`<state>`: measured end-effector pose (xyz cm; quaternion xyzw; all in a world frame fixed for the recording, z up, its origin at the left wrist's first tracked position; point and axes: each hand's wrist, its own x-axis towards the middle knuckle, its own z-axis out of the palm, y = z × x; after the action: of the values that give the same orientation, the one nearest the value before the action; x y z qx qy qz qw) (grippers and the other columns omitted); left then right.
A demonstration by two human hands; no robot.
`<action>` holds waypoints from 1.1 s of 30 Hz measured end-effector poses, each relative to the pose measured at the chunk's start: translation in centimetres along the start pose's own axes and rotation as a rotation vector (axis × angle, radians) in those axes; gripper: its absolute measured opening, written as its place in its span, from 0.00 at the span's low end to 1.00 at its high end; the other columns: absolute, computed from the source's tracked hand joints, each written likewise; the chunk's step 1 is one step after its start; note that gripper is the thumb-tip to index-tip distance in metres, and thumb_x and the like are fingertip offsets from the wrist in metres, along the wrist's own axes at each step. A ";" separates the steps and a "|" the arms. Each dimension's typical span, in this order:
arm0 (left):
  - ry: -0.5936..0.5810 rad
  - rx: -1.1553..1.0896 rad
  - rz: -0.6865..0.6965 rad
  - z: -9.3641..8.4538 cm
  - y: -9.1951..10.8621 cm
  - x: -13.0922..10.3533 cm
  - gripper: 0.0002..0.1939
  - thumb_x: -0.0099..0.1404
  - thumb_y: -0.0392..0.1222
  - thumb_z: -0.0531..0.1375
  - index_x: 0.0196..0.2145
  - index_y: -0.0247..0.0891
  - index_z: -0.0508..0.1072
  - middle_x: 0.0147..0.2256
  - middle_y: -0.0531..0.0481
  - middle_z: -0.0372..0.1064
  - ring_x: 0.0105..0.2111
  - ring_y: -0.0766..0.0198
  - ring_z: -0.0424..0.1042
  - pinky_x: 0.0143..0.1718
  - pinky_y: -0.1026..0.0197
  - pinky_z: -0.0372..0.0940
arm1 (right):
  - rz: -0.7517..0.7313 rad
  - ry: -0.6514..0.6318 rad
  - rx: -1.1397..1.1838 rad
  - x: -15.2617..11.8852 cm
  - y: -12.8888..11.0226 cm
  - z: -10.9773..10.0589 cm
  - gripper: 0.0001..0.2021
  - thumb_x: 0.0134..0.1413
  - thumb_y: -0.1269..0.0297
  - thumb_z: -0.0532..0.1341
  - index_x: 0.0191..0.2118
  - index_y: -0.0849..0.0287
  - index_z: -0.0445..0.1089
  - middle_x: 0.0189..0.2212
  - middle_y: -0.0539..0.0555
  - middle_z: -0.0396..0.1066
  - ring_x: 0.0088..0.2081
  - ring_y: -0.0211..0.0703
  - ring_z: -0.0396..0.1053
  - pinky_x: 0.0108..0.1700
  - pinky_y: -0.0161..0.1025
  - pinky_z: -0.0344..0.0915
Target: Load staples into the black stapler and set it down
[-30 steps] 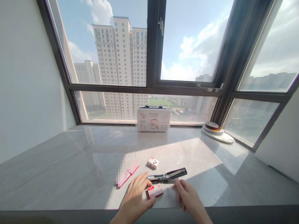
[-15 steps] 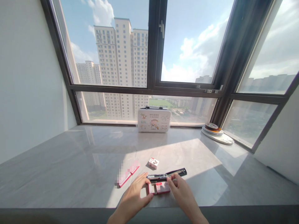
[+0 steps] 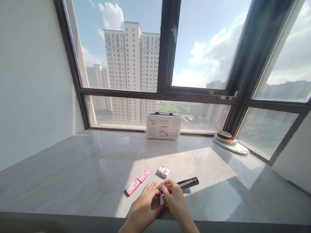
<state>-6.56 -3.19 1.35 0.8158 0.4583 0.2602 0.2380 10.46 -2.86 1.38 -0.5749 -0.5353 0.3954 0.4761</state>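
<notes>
Left hand [image 3: 145, 207] and right hand [image 3: 173, 200]: fingers closed together on small pink-and-white staple box [image 3: 162, 201], low over grey marble counter [image 3: 73, 174]. Open black stapler [image 3: 187, 183] just behind, apparently unloaded. Second small box [image 3: 163, 171] beyond.

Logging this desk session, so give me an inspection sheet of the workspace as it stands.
Surface: grey marble-look sill, half in sunlight, half in shade.
Job's things: black stapler lying opened out flat; small pink staple box mostly hidden under the hands.
Clutter: pink strip to the left; small white box behind the stapler; printed tin case at the window; stack of round plates at right.
Grips: left hand and right hand close together over the staple box, fingers at the stapler's near end; whether either is shut on anything cannot be told.
Cables: nothing seen.
Surroundings: dark-framed window, tower blocks and sky outside, white walls either side.
</notes>
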 end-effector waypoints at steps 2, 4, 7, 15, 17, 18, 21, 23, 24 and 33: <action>-0.017 -0.011 -0.005 0.0 0.0 0.1 0.20 0.59 0.45 0.67 0.50 0.48 0.75 0.66 0.51 0.60 0.68 0.52 0.55 0.70 0.46 0.51 | -0.094 0.018 -0.097 0.0 -1.0 0.1 0.12 0.60 0.53 0.58 0.34 0.57 0.70 0.20 0.48 0.68 0.24 0.40 0.64 0.27 0.36 0.55; -0.027 -0.014 -0.009 -0.1 0.0 0.2 0.21 0.59 0.45 0.67 0.50 0.48 0.75 0.67 0.50 0.59 0.68 0.51 0.55 0.71 0.45 0.49 | -0.185 0.028 -0.210 -0.1 -2.0 -0.2 0.11 0.61 0.55 0.58 0.34 0.56 0.71 0.21 0.48 0.68 0.26 0.41 0.65 0.30 0.36 0.56; -0.018 -0.014 -0.047 -0.3 0.1 0.1 0.21 0.58 0.46 0.67 0.50 0.47 0.75 0.67 0.49 0.59 0.68 0.48 0.55 0.70 0.43 0.51 | -0.242 -0.016 -0.393 -0.5 -2.8 -1.3 0.09 0.63 0.58 0.57 0.36 0.54 0.72 0.21 0.47 0.68 0.26 0.41 0.65 0.30 0.36 0.53; 0.026 -0.093 -0.018 -0.5 0.3 -0.3 0.12 0.60 0.43 0.65 0.43 0.47 0.75 0.66 0.50 0.61 0.68 0.52 0.56 0.70 0.45 0.50 | -0.211 -0.223 -0.596 -2.6 -2.6 -3.7 0.07 0.60 0.62 0.60 0.34 0.54 0.74 0.25 0.48 0.73 0.29 0.40 0.68 0.29 0.36 0.49; 0.004 -0.117 -0.072 -0.9 0.4 -0.5 0.17 0.56 0.41 0.66 0.45 0.47 0.74 0.67 0.50 0.58 0.68 0.50 0.54 0.69 0.46 0.52 | -0.191 -0.232 -0.550 -2.8 -2.3 -4.5 0.07 0.61 0.60 0.59 0.37 0.53 0.74 0.24 0.47 0.71 0.28 0.40 0.67 0.29 0.36 0.50; 0.000 -0.133 -0.094 -1.2 0.4 -0.7 0.19 0.55 0.41 0.67 0.46 0.47 0.73 0.68 0.50 0.57 0.68 0.50 0.54 0.67 0.47 0.54 | -0.171 -0.219 -0.528 -2.9 -2.0 -5.1 0.08 0.63 0.59 0.58 0.38 0.53 0.73 0.23 0.46 0.70 0.27 0.40 0.66 0.29 0.36 0.50; 0.063 -0.167 -0.076 -1.9 0.5 -1.2 0.13 0.60 0.45 0.65 0.43 0.46 0.72 0.64 0.50 0.63 0.62 0.53 0.63 0.57 0.54 0.64 | -0.095 -0.121 -0.524 -2.7 -0.5 -7.5 0.11 0.65 0.56 0.55 0.38 0.54 0.70 0.22 0.46 0.67 0.27 0.40 0.66 0.29 0.36 0.51; 0.145 -0.134 -0.051 -1.8 0.6 -1.3 0.06 0.66 0.47 0.61 0.37 0.45 0.71 0.51 0.51 0.72 0.51 0.57 0.71 0.48 0.58 0.66 | -0.037 -0.055 -0.573 -2.5 0.9 -8.9 0.13 0.66 0.53 0.54 0.35 0.55 0.67 0.21 0.46 0.66 0.26 0.41 0.65 0.29 0.37 0.50; 0.182 -0.091 -0.055 -1.5 0.6 -1.2 0.08 0.69 0.48 0.59 0.34 0.44 0.70 0.43 0.52 0.73 0.44 0.58 0.72 0.44 0.59 0.66 | -0.016 -0.037 -0.599 -2.5 1.5 -9.3 0.14 0.67 0.52 0.54 0.34 0.55 0.66 0.21 0.46 0.67 0.26 0.42 0.66 0.29 0.37 0.50; 0.286 0.187 -0.078 1.9 3.0 -0.5 0.14 0.74 0.43 0.53 0.29 0.43 0.70 0.31 0.54 0.72 0.36 0.58 0.71 0.40 0.57 0.58 | -0.089 -0.069 -0.643 -2.7 2.3 -7.3 0.17 0.68 0.52 0.51 0.31 0.54 0.65 0.28 0.50 0.74 0.32 0.44 0.70 0.32 0.38 0.51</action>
<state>-3.66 -5.30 1.73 0.7707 0.5411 0.3203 0.1035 17.72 -6.42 0.73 -0.6582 -0.6731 0.2041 0.2684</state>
